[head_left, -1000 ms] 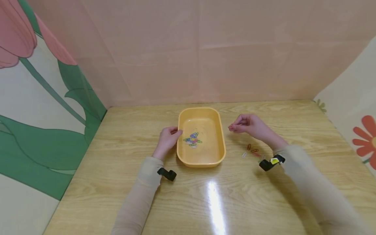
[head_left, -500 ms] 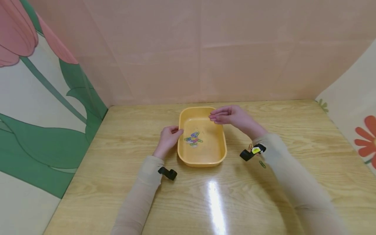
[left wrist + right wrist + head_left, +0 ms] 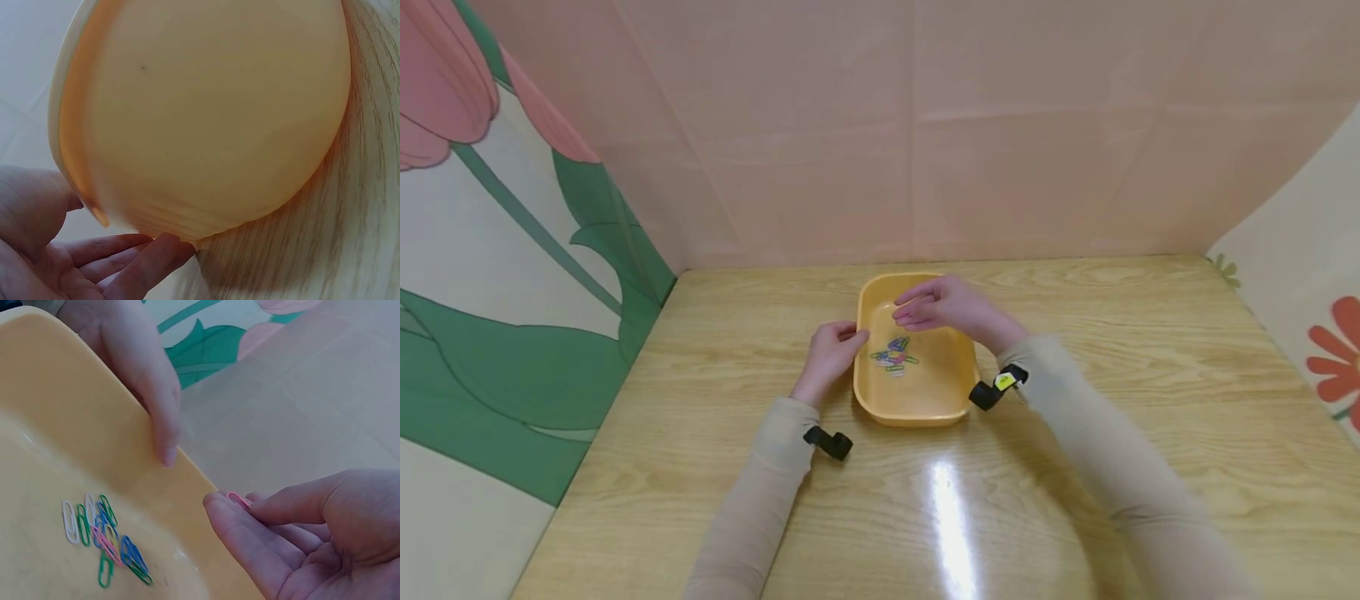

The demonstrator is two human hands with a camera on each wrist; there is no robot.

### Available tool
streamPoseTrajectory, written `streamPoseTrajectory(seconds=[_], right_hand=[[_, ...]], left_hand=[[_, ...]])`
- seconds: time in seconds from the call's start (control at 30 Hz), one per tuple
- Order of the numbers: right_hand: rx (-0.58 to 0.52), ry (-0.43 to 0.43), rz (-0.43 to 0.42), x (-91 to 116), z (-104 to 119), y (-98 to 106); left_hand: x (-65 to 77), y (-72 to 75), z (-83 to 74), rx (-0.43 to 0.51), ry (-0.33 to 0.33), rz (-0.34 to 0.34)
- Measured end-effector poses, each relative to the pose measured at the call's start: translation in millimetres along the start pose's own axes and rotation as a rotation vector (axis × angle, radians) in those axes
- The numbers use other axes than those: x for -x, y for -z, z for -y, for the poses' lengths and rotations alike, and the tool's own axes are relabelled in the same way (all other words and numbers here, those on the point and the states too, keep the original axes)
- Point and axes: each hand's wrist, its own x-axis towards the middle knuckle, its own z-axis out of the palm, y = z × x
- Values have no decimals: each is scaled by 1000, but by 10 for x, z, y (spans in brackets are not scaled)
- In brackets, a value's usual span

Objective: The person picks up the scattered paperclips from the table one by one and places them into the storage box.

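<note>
From where I stand, the yellow tray (image 3: pixel 936 387) sits on the wooden table (image 3: pixel 737 333) with its far end close to the table's back edge, about midway between the left and right edges. The left hand (image 3: pixel 831 354) has hold of the tray's left side, thumb hooked over the rim and fingers against the outer wall. The right hand (image 3: pixel 947 307) is over the tray, reaching in across its right side, thumb and forefinger pressed together on a pink paper clip (image 3: pixel 238 500), only part of which peeks out. Below, a loose heap of paper clips (image 3: pixel 893 357) lies on the tray floor, nearer the left wall than the right: white, green, blue, pink and yellow, several overlapping. Both arms wear pale sleeves (image 3: pixel 748 500), with a black wrist mount (image 3: pixel 829 443) at each cuff. Along the table's back edge hangs a plain pink backdrop (image 3: pixel 910 125), and beyond the left edge stands a panel painted with a big tulip (image 3: pixel 445 75). Light glares in a bright streak (image 3: pixel 951 525) towards the table's near edge.
</note>
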Motion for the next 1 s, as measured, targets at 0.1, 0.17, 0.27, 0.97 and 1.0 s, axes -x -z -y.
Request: streamPoseTrajectory(seconds=[0.1, 0.17, 0.27, 0.97, 1.0], right_hand=[[7, -15, -14, -62, -22, -72], [12, -21, -13, -102, -43, -105], [39, -33, -9, -160, -93, -135], [341, -132, 30, -122, -63, -184], [347, -119, 36, -102, -39, -174]], left_hand=[[5, -5, -1, -7, -10, -1], [10, -4, -2, -12, -15, -2], [10, -3, -1, -12, -22, -3], [6, 7, 14, 28, -10, 7], [8, 10, 14, 29, -9, 6]])
